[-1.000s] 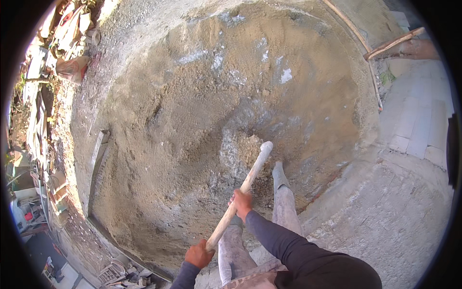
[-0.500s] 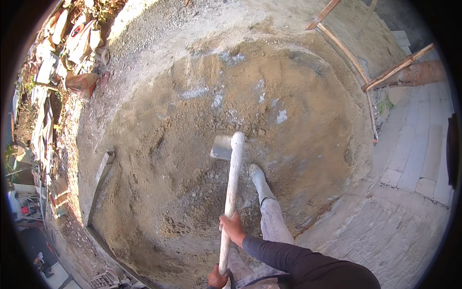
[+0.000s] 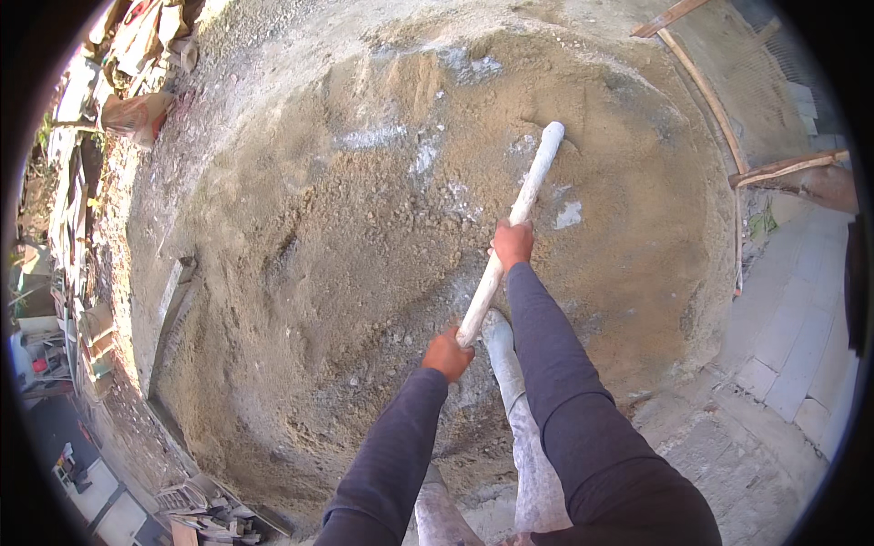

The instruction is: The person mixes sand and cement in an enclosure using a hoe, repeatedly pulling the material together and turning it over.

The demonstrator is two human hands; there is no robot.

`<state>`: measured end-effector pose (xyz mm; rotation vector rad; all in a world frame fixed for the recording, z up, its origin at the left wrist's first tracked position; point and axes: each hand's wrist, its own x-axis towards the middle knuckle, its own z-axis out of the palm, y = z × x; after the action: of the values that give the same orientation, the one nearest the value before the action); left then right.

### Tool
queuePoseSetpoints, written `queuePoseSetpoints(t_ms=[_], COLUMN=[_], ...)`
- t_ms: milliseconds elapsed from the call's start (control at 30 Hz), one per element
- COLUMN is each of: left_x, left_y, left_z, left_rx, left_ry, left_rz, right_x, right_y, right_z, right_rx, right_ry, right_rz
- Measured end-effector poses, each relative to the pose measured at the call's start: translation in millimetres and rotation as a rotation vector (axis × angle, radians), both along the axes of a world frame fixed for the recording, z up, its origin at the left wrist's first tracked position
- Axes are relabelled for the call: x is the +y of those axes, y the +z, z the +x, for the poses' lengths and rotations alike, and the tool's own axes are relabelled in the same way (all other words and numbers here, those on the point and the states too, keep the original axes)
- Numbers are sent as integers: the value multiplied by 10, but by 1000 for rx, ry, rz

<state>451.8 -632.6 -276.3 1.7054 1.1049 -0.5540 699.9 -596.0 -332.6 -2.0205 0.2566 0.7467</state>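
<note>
A hoe with a pale wooden handle reaches out over a broad heap of sand. My left hand is wrapped round the lower end of the handle. Farther up, my right hand grips it near the middle. The far end of the handle lies at the sand toward the back right; its blade does not show, hidden under or behind that end. Pale grey-white powder streaks the heap. My booted foot stands in the sand just right of my left hand.
A wooden board edges the heap on the left, with sacks and scrap beyond. Timber strips border the far right, beside grey paving. Wood scraps lie at the lower left.
Both hands and the hoe have swung forward, away from me and to the right. The blade, visible in front of my foot before, is out of sight now. My grip stays on the handle.
</note>
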Motion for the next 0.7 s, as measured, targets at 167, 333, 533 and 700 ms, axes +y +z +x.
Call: queuePoseSetpoints(t_ms=[167,333,533,700], left_x=[-75,154,-466,-1380], left_y=[472,1785,4157,5386], left_z=[-697,-2209,-4194,-6318], left_rx=[77,239,520,495], left_ry=[-44,-185,-158,-468], left_rz=[12,144,222,444], right_x=[-552,-535,-1034,-1581], right_y=[-655,298,2643,3839], right_z=[-944,-2801,-5070,-6120], right_rx=[351,571,846,1416], right_ry=[-95,-326,-316,272], right_rz=[144,270,390,342])
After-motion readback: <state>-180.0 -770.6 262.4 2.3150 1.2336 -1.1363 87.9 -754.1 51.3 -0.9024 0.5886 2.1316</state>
